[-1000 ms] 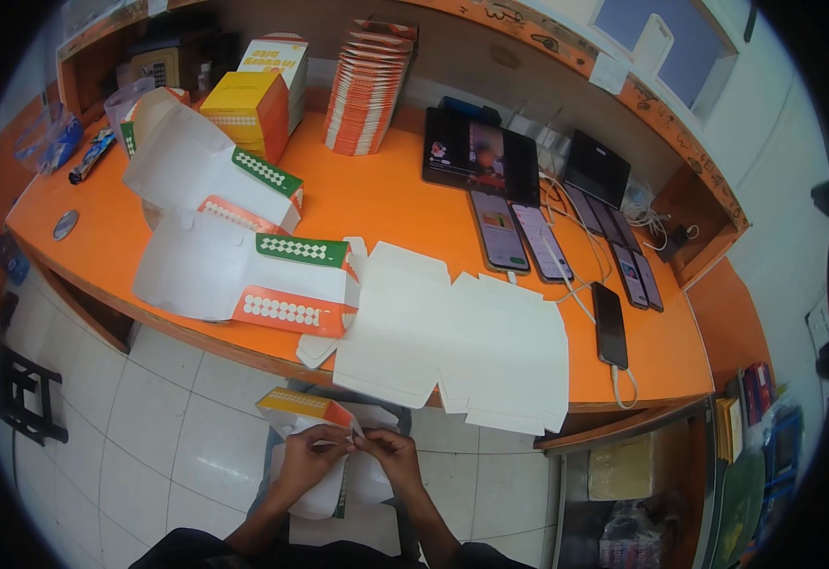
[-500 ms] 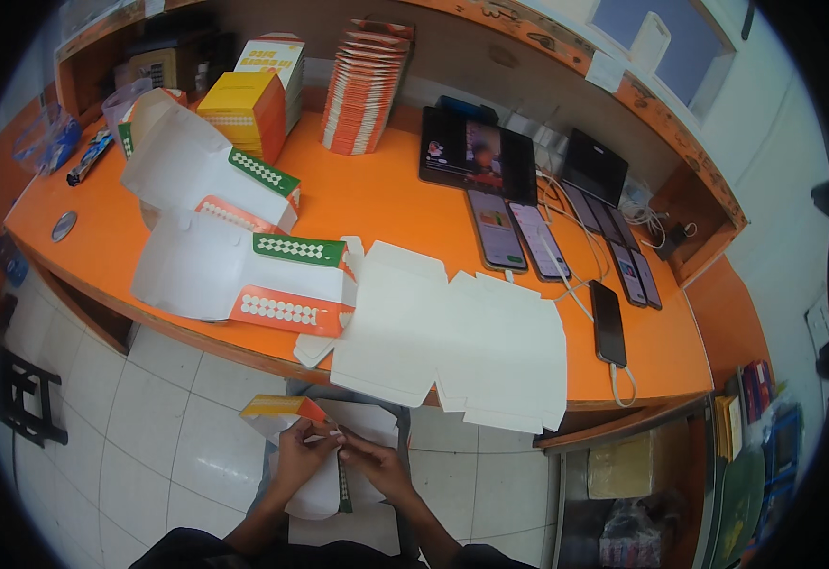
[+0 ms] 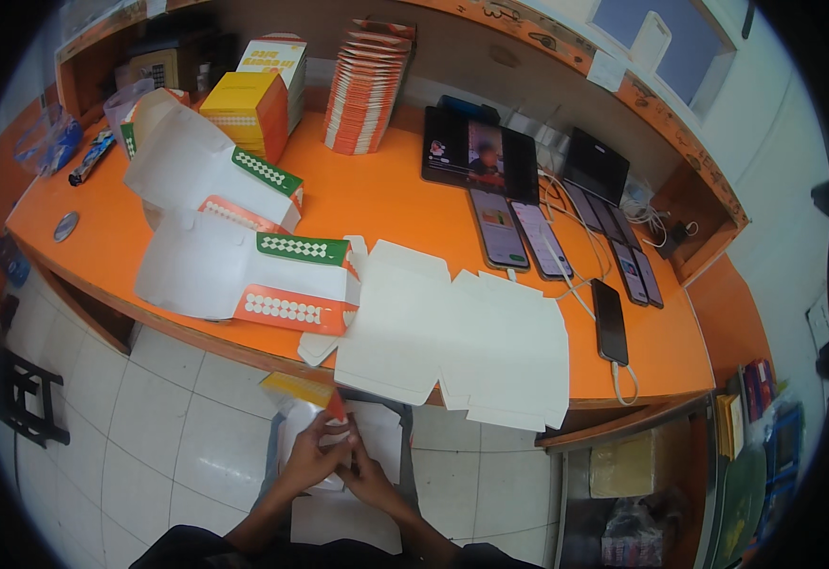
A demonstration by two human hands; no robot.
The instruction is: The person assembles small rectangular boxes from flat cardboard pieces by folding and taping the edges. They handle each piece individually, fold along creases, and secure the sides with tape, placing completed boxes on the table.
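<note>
In my lap lies a partly folded carton (image 3: pixel 301 391) with a yellow and orange outside and a white inside. My left hand (image 3: pixel 312 457) is closed on the carton's edge near its orange corner. Close against it, my right hand (image 3: pixel 369 476) has its fingers pressed to the same part of the carton. The fingertips of both hands meet there, and the exact fold between them is hidden. White panels spread over my legs beneath the hands.
On the orange table (image 3: pixel 386 190) ahead lie a flat white carton blank (image 3: pixel 452 332), half-folded cartons (image 3: pixel 296 308), and a stack of flat cartons (image 3: pixel 365 90). A yellow box (image 3: pixel 244 104) stands left of the stack. A tablet (image 3: pixel 481 156) and several phones (image 3: pixel 609 322) with cables lie right.
Both hands have drawn closer together, and the carton has tilted, its yellow end shifting right and upward. The green edge strip that showed between the hands is now hidden.
</note>
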